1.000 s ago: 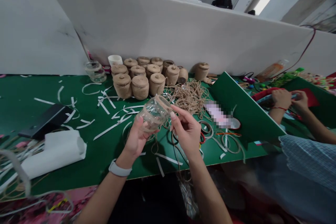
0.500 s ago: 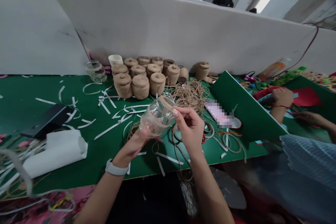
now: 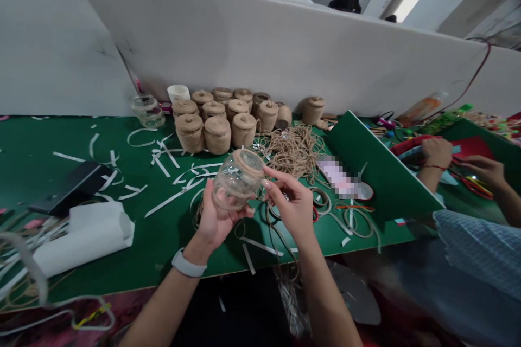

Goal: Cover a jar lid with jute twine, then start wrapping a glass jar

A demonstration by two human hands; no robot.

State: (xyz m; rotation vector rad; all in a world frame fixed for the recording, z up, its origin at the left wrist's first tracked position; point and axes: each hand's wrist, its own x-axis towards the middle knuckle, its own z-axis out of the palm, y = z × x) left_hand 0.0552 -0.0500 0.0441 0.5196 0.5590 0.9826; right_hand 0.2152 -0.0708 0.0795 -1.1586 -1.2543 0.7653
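Observation:
A clear glass jar [image 3: 233, 183] lies tilted in my left hand [image 3: 217, 222], which cups it from below and from the left. A band of brown twine [image 3: 249, 162] rings the jar's neck, at its upper right. My right hand [image 3: 291, 203] pinches at this neck with thumb and index finger, touching the twine band. Behind the jar stand rows of twine-wrapped pots [image 3: 217, 134] with lids. A loose heap of brown twine [image 3: 297, 152] sits just beyond my right hand.
White strips [image 3: 171, 200] lie scattered on the green table [image 3: 163, 252]. At left are a white roll [image 3: 87, 238] and a dark box [image 3: 69, 190]. Another glass jar [image 3: 147, 111] stands at the back. Right of a green divider [image 3: 378, 173], a person's hands [image 3: 437, 152] work.
The jar has turned slightly, showing more of its twine-ringed neck. My left hand has shifted under it, with its palm more visible. The neighbouring person's right hand has moved a little.

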